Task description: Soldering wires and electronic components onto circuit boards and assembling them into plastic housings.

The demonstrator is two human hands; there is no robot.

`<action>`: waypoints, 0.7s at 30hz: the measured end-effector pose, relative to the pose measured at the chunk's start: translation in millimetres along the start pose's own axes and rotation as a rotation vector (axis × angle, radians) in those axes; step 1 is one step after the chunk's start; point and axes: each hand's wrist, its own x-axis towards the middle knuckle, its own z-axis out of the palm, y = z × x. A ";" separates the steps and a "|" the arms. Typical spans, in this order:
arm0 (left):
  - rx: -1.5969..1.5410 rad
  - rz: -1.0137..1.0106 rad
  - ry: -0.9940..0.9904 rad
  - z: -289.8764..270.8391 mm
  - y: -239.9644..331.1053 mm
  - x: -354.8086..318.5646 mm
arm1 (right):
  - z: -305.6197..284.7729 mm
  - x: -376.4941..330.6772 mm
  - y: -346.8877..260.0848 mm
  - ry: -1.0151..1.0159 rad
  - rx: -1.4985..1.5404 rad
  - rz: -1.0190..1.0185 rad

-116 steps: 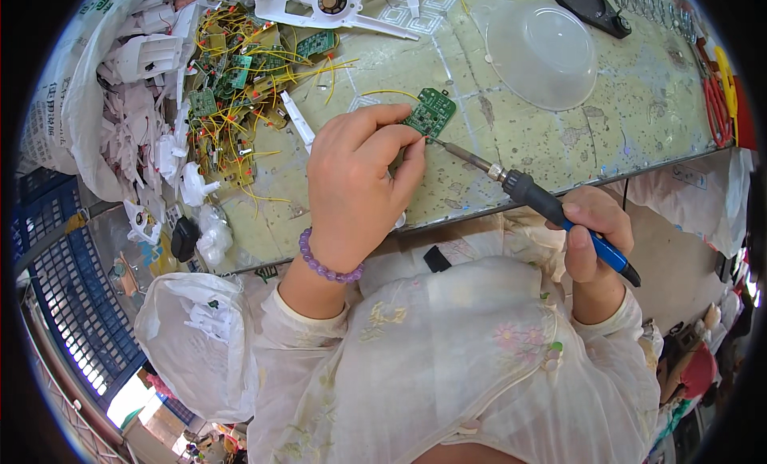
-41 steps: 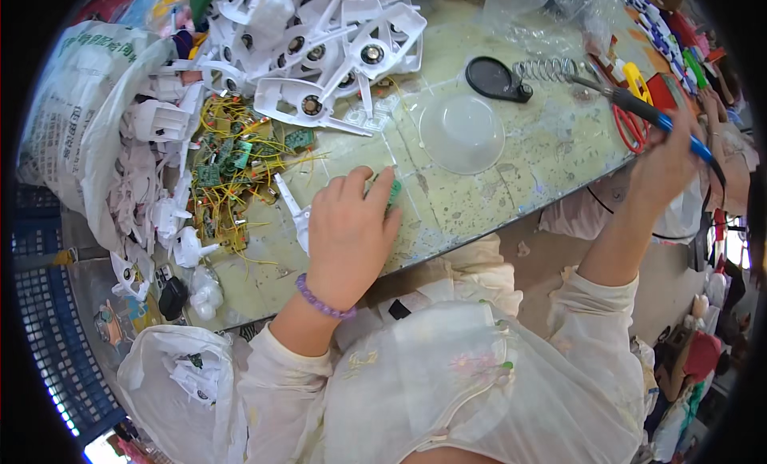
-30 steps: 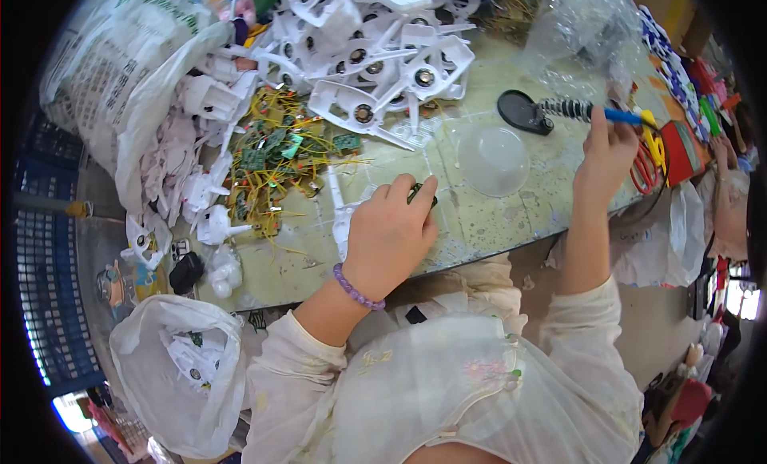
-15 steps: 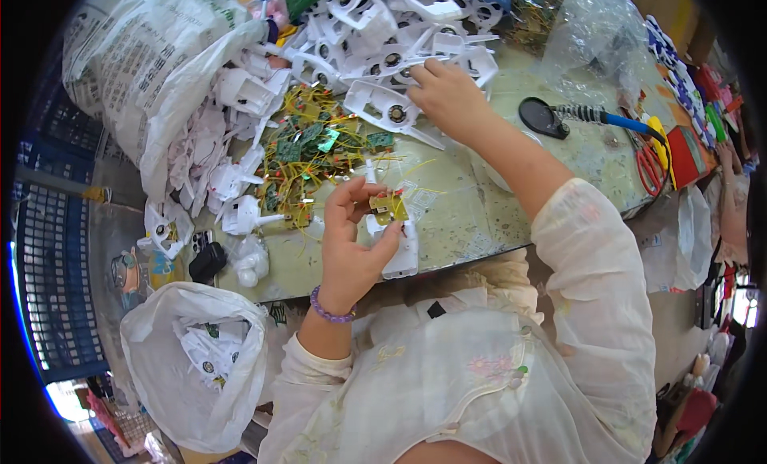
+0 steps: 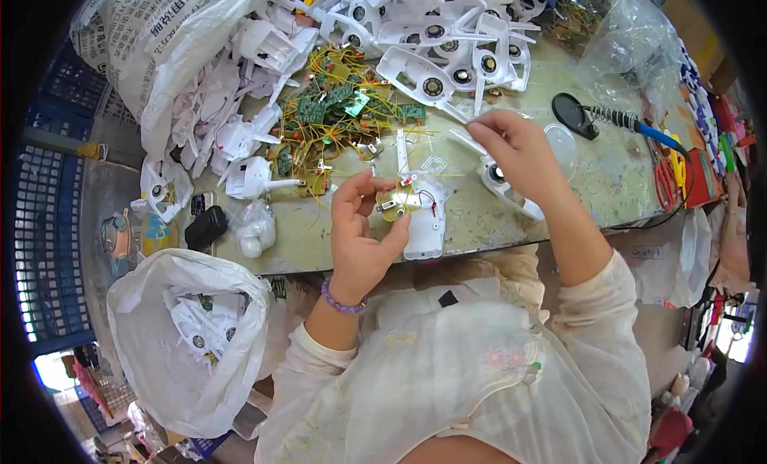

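Observation:
My left hand pinches a small circuit board between thumb and fingers. Directly beside and partly under it, a white plastic housing lies on the table, with a thin red wire in it and a narrow stem pointing away from me. In my right hand is a white plastic shell with a round dark speaker, gripped near its narrow end; the fingers cover part of it. Beyond my left hand lies a heap of green and tan circuit boards with yellow wires.
White shells are piled at the far side. A large printed sack leans at the far left; an open white bag holding shells is near left. At right stand a soldering iron in a coiled holder and red-handled pliers.
My right hand has come back from the pile of shells toward me, now with a white shell in it. My left hand still holds the circuit board. The whole view has shifted slightly.

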 end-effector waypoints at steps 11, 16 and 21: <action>0.036 0.022 -0.062 12.7 2.5 -2.7 | 10.9 -22.8 -31.3 -0.191 0.371 0.039; 0.125 -0.004 -0.057 10.1 7.6 -4.0 | 9.5 -27.5 -32.5 -0.113 0.068 -0.474; 0.626 0.189 -0.187 6.6 37.9 10.1 | 15.0 -51.6 -28.0 -0.085 -0.049 -0.638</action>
